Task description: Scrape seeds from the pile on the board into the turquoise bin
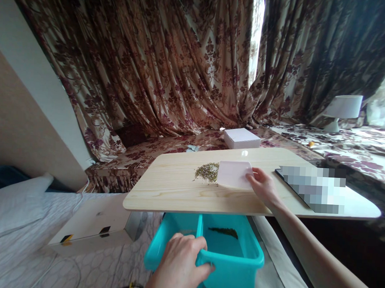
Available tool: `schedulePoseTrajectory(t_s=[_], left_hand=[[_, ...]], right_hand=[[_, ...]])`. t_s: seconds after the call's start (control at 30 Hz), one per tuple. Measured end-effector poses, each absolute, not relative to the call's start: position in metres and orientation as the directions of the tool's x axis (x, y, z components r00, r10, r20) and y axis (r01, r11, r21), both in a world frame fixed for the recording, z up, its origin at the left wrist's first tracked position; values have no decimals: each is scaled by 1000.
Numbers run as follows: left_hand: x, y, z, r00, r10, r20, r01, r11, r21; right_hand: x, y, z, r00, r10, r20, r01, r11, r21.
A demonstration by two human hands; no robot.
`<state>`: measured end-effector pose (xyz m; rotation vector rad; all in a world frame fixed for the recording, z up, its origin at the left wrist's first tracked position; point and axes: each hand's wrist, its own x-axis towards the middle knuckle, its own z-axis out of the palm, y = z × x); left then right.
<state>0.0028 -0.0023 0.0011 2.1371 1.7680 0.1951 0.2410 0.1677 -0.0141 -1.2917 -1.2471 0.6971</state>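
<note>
Our right hand pinches the white card beside the herb pile on the table, our left hand clamps the blue tub below, and a jerky push could scatter bits off the table.

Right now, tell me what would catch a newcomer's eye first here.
Probably the bright turquoise two-part bin below the near edge of the tabletop, with the left hand on its rim at the divider. Next, the heap of small green and brown bits on the pale wood, a white sheet-like piece against its right side, in the right hand's grip.
</note>
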Motion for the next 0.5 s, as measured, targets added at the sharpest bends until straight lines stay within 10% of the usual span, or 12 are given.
schedulePoseTrajectory(t_s=[0.5], left_hand=[[3, -2, 4, 203, 968, -149, 927, -141, 346]], right_hand=[[240, 165, -12, 218, 936, 276, 233, 225, -946]])
